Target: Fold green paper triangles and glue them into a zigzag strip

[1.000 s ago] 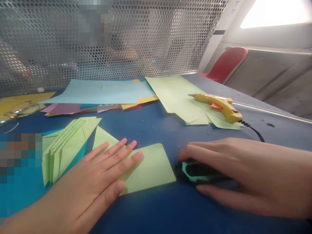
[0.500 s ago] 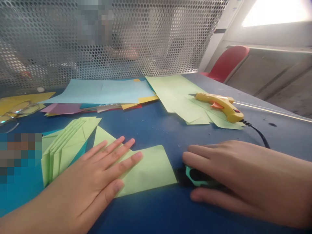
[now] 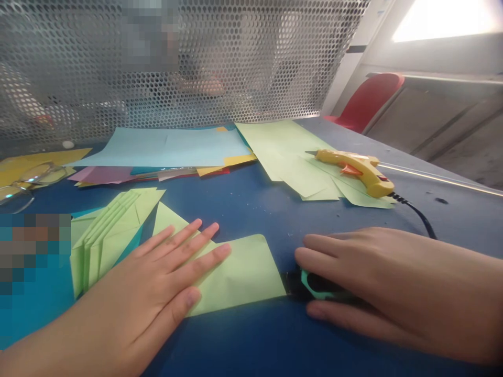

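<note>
My left hand [image 3: 168,283] lies flat with its fingers spread, pressing a light green sheet of paper [image 3: 243,275] on the blue table. The sheet's far right corner is rounded. At its near right corner sits a black-and-teal corner punch [image 3: 295,284], touching the paper edge. My right hand [image 3: 377,288] is wrapped over the punch from above, with the thumb on the near side; the palm hides most of the tool. Beside my left wrist stand several folded green paper pieces [image 3: 108,230], bunched together.
A yellow glue gun [image 3: 349,161] rests on green sheets [image 3: 275,146] at the back right, its black cord running rightward. Light blue paper [image 3: 168,146] tops a coloured stack. Glasses [image 3: 35,180] lie far left. A perforated metal screen [image 3: 236,63] borders the back; a red chair [image 3: 367,104] stands beyond.
The view has shifted very slightly. Both hands, the green sheet and the punch stay in practically the same places.
</note>
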The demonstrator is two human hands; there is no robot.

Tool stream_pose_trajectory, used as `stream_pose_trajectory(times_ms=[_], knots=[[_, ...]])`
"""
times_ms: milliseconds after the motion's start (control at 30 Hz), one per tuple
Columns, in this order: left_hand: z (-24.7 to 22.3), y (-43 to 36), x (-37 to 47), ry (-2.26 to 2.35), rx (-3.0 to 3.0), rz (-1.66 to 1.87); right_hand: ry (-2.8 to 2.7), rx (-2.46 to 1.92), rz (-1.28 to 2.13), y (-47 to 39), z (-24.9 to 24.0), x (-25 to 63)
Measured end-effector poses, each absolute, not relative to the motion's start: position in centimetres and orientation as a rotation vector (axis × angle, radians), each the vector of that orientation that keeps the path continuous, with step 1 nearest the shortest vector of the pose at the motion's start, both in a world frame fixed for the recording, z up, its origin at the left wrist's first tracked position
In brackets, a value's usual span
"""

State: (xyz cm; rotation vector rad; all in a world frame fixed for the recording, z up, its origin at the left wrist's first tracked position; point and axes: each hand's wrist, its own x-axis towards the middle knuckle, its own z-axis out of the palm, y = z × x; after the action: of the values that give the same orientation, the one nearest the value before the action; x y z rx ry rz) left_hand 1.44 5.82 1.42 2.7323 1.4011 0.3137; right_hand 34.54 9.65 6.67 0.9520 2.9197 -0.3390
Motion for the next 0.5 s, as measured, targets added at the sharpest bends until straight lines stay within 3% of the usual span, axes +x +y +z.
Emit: stream_pose_trajectory(times_ms=[500], knots=[[1.56,5.74,1.42,1.404,2.731,0.3,2.964,0.928,-0.33,9.61,6.46,34.89]])
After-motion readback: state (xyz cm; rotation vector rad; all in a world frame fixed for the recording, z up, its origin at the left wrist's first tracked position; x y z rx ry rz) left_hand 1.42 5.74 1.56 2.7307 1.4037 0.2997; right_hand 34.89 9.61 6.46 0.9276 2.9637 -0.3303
